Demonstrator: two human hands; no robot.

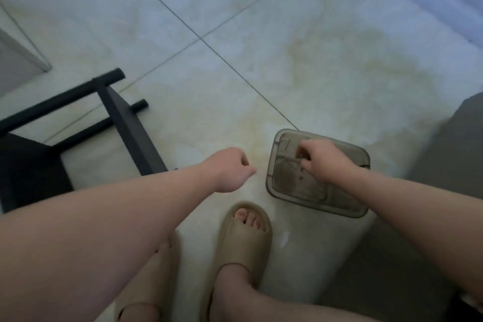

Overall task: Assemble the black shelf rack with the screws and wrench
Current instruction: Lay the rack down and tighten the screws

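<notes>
Picking hardware out of the box is the step in hand, by my read. Right hand [324,162] is down in the smoky translucent box [270,185], fingers curled with the tips together over the box floor. Can't tell if it has actually pinched anything. Small dark bits sit under and just beside the fingertips, too blurred to call them screws. No wrench visible.

Left hand [227,170] hovers left of the box, apart from it, fingers curled into a loose fist. Nothing visible in it.

To do this well:
- Take one piece at a time, thumb and forefinger, and lift straight up clear of the box rim.
- Turn the left hand palm up to collect pieces, so the right hand makes fewer trips.
- The box sits on smooth floor tile [235,34] and will likely slide if dragged, so steady its near rim with the left hand.
- Bring the wrench on the same trip if it is in there.

Black shelf rack [125,123] lies on the floor to the left of the left hand, well apart from the box. Its near end is just beside the left forearm, and part of it runs out of view.
- The flat bar's long axis runs from beside the forearm away and to the left.
- Two round tubes cross that bar, with their capped ends pointing away and to the right.
- Can't tell which face is up.
</notes>
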